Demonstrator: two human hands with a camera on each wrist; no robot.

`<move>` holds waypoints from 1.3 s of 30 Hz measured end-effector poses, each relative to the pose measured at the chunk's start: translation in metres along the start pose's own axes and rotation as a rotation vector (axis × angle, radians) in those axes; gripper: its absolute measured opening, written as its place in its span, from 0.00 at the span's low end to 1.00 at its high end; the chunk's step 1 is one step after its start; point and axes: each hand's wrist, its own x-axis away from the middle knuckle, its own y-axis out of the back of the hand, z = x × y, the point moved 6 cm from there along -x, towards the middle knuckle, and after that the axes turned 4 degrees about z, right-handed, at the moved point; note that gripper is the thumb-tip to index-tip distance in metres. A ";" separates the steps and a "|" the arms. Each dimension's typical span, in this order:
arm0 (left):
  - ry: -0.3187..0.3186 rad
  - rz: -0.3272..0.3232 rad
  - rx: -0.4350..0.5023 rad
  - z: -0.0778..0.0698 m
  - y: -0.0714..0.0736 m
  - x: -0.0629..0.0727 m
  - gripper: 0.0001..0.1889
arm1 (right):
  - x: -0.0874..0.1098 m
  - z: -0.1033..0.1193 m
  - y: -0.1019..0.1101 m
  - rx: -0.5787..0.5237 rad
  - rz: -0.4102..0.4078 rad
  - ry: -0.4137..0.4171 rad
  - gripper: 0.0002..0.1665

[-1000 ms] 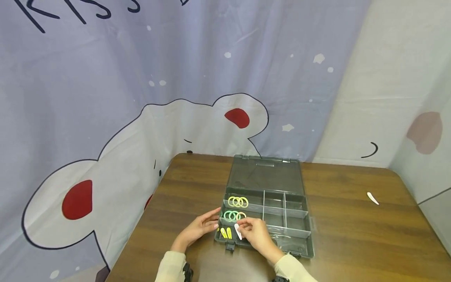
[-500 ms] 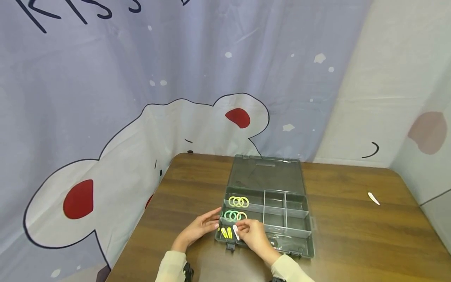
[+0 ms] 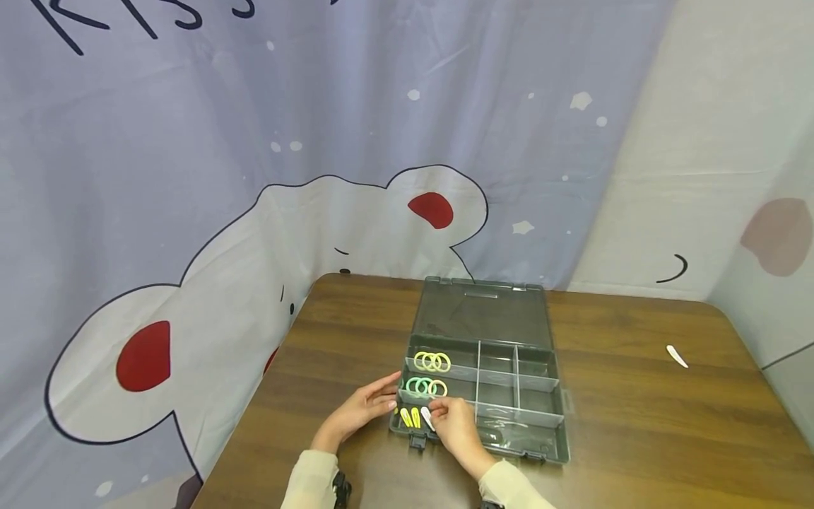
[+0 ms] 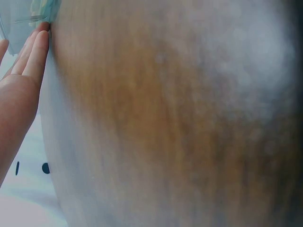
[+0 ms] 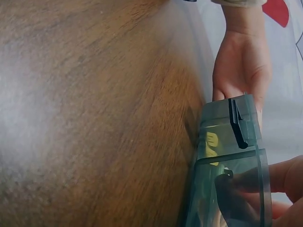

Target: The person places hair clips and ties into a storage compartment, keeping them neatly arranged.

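A dark translucent compartment box (image 3: pixel 564 440) lies with its lid folded back. My right hand (image 3: pixel 456 426) reaches into the front-left compartment, thumb and fingertips pinching a white snap hair clip (image 3: pixel 425 414). Just left of that clip lie yellow snap hair clips (image 3: pixel 416 418). My left hand (image 3: pixel 359 412) rests against the box's left side, fingers extended; the left wrist view shows these straight fingers (image 4: pixel 38 54) at the box. Through the box wall in the right wrist view, my right thumb and fingers appear close together, partly blurred by the plastic.
Yellow rings (image 3: pixel 417 361) lie in the back-left compartment, green rings (image 3: pixel 411 386) and a peach ring (image 3: pixel 444 388) in the middle one. Another white hair clip (image 3: pixel 677 355) lies on the wooden table (image 3: pixel 623 403) at right. A printed curtain (image 3: pixel 356 127) hangs behind.
The white clip has shifted slightly left, closer to the yellow clips, and my right wrist has swung a little left. My left hand stays at the box's side.
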 end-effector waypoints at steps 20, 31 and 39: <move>-0.002 0.009 0.006 -0.002 -0.002 -0.001 0.32 | 0.002 0.004 0.009 -0.100 0.089 -0.037 0.08; -0.012 0.003 -0.010 0.000 -0.001 -0.002 0.33 | -0.005 0.012 0.029 -0.233 0.208 -0.012 0.12; -0.003 0.003 -0.026 -0.001 -0.002 -0.001 0.33 | -0.023 0.007 0.071 -0.336 0.199 -0.015 0.15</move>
